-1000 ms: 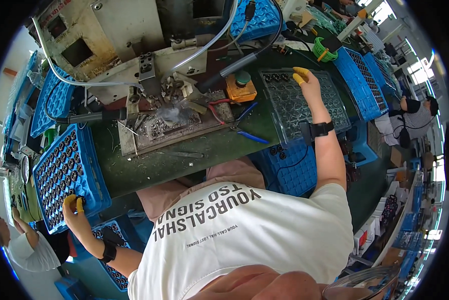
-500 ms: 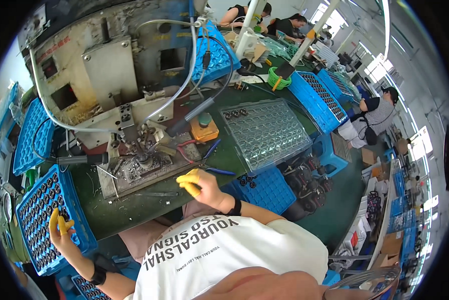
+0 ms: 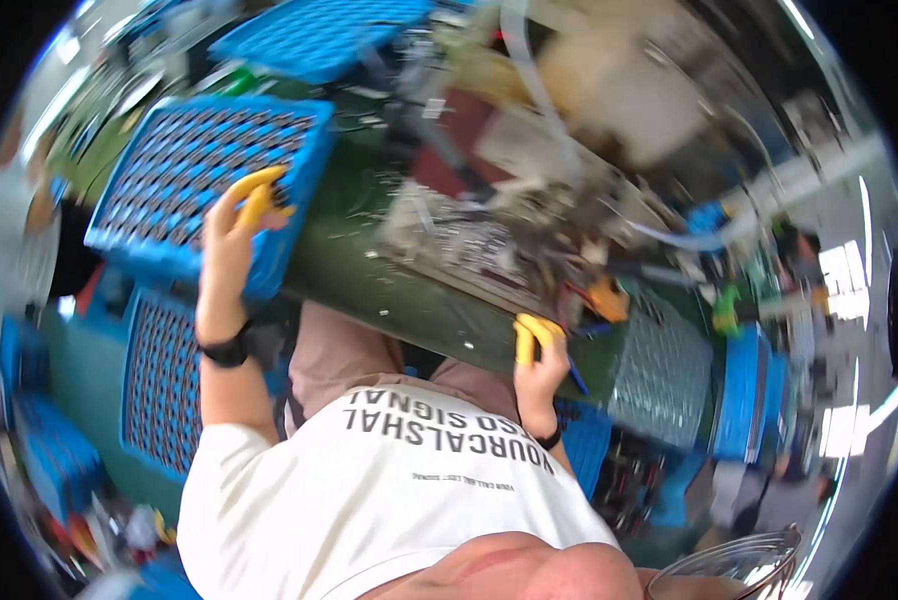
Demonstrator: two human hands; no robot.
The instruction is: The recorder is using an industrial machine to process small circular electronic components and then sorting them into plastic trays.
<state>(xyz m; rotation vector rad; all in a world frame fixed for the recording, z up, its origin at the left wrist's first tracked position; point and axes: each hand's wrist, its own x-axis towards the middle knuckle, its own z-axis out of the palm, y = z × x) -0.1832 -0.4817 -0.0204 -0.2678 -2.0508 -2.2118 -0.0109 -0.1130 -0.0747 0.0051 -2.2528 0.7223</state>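
Note:
Yellow covers sit on some fingers of both my hands. My left hand (image 3: 237,222) is at the right edge of a blue tray (image 3: 311,165) filled with rows of small dark round parts (image 3: 204,150). Its fingers are bent together around a small dark spot; blur hides whether that is a held part. Near the bench's front edge, my right hand (image 3: 541,365) has its fingers curled inward, and anything between them is too small to make out. Beyond it, a metal machine fixture (image 3: 469,240) sits on the green bench (image 3: 344,255), blurred and strewn with metal bits.
A second filled blue tray (image 3: 159,375) is lower, at left. Another blue tray (image 3: 319,40) lies at the far side. On the right are a clear plastic tray (image 3: 659,365), an orange block (image 3: 607,298) and stacked blue trays (image 3: 744,390). The large machine (image 3: 639,90) stands behind the fixture.
The view has swung left, so the machine and bench now appear farther right, with strong blur. My left hand has gone from the filled tray's near right corner to farther along its right edge.

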